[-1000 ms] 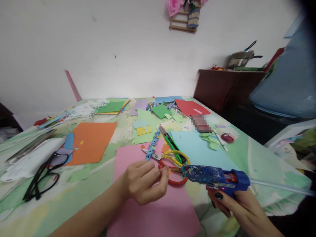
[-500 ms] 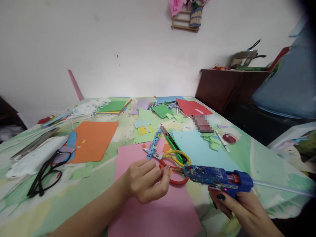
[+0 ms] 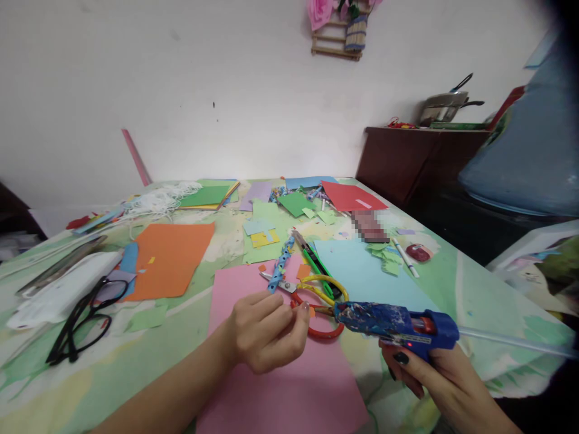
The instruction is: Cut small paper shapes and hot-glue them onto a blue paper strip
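Observation:
My right hand [image 3: 434,377] is wrapped round the grip of a blue hot glue gun [image 3: 398,328], with a clear glue stick [image 3: 511,342] sticking out of its back. The gun's nozzle points left, at the fingertips of my left hand [image 3: 269,331]. Those fingers are curled into a pinch, and what they hold is hidden or too small to make out. Just beyond them lie scissors [image 3: 323,286] with red and yellow handles, a blue patterned paper roll [image 3: 281,265] and a green box cutter [image 3: 316,262]. Beneath my left hand is a pink paper sheet [image 3: 289,398].
An orange sheet [image 3: 174,259] and black glasses [image 3: 85,319] lie on the left. Light blue paper [image 3: 362,271], a white marker [image 3: 406,258] and a red sheet [image 3: 353,196] are on the right. White string [image 3: 158,202] is heaped at the back left.
Both hands and the glue gun hold nearly the same pose, the nozzle still at my left fingertips. The whole view has shifted slightly.

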`<state>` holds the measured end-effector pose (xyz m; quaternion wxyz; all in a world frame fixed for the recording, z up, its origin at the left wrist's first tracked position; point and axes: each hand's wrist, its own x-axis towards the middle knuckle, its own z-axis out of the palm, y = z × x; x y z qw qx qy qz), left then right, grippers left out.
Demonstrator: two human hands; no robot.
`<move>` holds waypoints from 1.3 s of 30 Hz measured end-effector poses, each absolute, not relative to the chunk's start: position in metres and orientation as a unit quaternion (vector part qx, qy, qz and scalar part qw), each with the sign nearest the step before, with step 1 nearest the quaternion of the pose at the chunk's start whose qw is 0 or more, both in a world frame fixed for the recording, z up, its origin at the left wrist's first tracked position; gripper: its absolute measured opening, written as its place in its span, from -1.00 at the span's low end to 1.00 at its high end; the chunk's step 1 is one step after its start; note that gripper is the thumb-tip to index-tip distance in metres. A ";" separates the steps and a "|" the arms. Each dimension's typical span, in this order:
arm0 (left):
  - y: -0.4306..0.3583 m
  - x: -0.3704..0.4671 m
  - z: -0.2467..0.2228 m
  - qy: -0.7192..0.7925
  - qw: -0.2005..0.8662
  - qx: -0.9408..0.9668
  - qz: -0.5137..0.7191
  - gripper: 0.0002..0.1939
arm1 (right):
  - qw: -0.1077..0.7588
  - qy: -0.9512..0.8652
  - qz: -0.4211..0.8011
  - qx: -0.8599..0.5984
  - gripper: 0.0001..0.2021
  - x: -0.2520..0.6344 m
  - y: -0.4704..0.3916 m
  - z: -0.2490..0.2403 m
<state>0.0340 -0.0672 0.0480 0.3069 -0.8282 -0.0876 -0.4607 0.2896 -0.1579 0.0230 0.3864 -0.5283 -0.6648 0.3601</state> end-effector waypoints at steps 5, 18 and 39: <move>-0.067 0.034 0.048 -0.091 0.308 -0.823 -0.468 -0.78 | 0.387 -0.665 0.348 -0.537 -0.61 0.290 -0.159 0.023; -0.068 0.034 0.048 -0.087 0.308 -0.830 -0.457 -0.76 | 0.414 -0.664 0.341 -0.522 -0.64 0.288 -0.159 0.026; -0.069 0.034 0.049 -0.084 0.311 -0.822 -0.470 -0.75 | 0.391 -0.664 0.346 -0.535 -0.63 0.290 -0.160 0.025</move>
